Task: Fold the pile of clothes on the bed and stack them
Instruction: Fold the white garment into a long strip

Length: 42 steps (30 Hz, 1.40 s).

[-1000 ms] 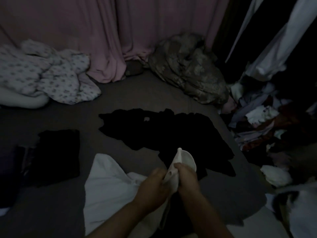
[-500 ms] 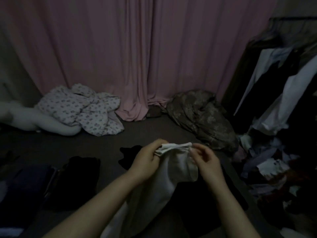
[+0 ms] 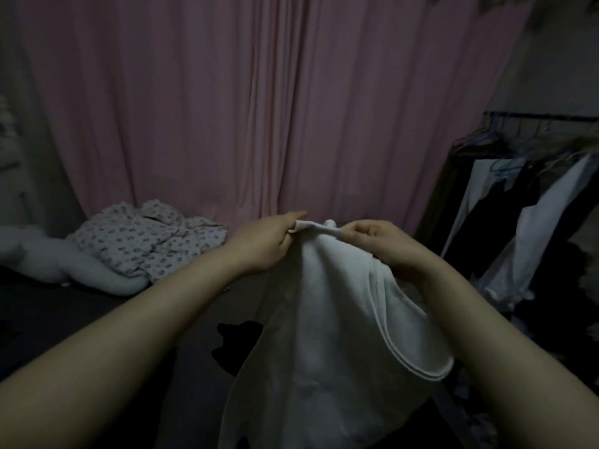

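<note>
Both hands have risen since a moment ago, lifting a white garment (image 3: 327, 335) higher off the bed (image 3: 97, 319) in a dim room. Left hand (image 3: 265, 244) and right hand (image 3: 379, 244) each pinch its top edge, close together, so the cloth hangs loose between the forearms, unfolded. Below it, a dark garment (image 3: 236, 345) lies spread on the bed. A floral bundle (image 3: 149, 238) sits crumpled by the pink curtain (image 3: 259, 108). Folding seems far from finished; no stack shows.

Two bare hands, left hand (image 3: 264, 243) and right hand (image 3: 381, 243), one white cotton garment (image 3: 327, 335), one crumpled floral-print cloth (image 3: 149, 241), one black garment (image 3: 236, 348), one pink pleated curtain (image 3: 243, 108), one dark clothes rail (image 3: 541, 117).
</note>
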### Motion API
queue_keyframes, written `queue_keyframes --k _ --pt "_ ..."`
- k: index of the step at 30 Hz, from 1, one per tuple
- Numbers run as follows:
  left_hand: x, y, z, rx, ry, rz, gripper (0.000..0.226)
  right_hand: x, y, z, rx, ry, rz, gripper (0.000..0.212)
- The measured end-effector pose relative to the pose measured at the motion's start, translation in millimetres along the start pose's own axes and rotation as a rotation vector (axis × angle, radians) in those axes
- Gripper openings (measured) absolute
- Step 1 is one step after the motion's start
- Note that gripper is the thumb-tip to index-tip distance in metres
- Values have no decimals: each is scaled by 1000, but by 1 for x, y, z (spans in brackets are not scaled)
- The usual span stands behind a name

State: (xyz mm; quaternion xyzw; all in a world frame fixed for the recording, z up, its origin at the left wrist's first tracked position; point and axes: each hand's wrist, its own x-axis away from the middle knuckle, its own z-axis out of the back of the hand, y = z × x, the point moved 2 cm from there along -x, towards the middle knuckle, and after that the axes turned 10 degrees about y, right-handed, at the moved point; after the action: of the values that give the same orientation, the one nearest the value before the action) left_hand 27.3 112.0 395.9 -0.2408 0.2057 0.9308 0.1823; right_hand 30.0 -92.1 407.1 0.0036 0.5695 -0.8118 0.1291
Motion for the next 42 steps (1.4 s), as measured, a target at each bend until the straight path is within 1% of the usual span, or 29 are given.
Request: queue_keyframes --k 1,3,5,6,7,8,9,10,11,12,13,14,15,17,19,21,23,25,27,30,32,35,37,42 --pt "1 1 1 47 26 -1 46 -4 6 2 -46 58 -17 12" --pt "3 -2 3 259 93 34 45 -12 21 12 -97 197 -35 21" --pt "6 -8 8 487 191 150 39 -10 31 23 -156 296 -80 22" --pt "7 -13 11 559 247 222 36 -7 35 32 -212 327 -102 20" --pt "7 -21 14 610 294 295 33 -4 38 43 -279 339 -110 24" --pt "8 -29 16 647 329 361 31 1 40 55 -343 324 -96 41" --pt "8 -36 19 684 354 420 27 5 42 68 -329 280 -79 60" --pt "8 -42 23 726 382 490 24 10 44 81 -226 250 -62 69" --pt "8 -50 26 759 410 571 23 14 46 92 -86 243 -50 63" --pt "8 -57 30 784 428 643 25 16 48 104 52 274 -40 48" --pt "9 -67 33 784 434 680 30 17 50 115 149 351 -22 33" --pt "11 -75 36 761 426 676 36 17 53 125 208 442 1 23" --pt "13 -83 40 720 416 645 41 17 57 133 247 513 6 20" --pt "18 -98 44 642 410 615 54 18 59 141 277 577 1 21" --pt "21 -105 43 580 435 659 58 20 58 145 352 614 8 21" --pt "21 -106 43 534 477 678 54 22 53 147 488 655 48 22" --pt "20 -108 47 532 498 675 60 24 44 145 564 645 110 21" --pt "22 -110 53 542 505 678 64 24 39 143 590 610 157 20" --pt "23 -115 60 575 550 672 58 25 35 142 536 612 151 21" --pt "21 -121 72 644 647 632 50 24 30 141 521 611 210 21" --pt "21 -122 82 688 676 631 46 25 23 144 493 601 222 18" --pt "19 -125 93 701 652 608 33 28 13 152 471 585 201 14" --pt "16 -127 94 665 626 587 24 25 8 158 480 585 191 14" --pt "-2 -137 75 566 541 586 15 -6 20 162 542 525 78 15"
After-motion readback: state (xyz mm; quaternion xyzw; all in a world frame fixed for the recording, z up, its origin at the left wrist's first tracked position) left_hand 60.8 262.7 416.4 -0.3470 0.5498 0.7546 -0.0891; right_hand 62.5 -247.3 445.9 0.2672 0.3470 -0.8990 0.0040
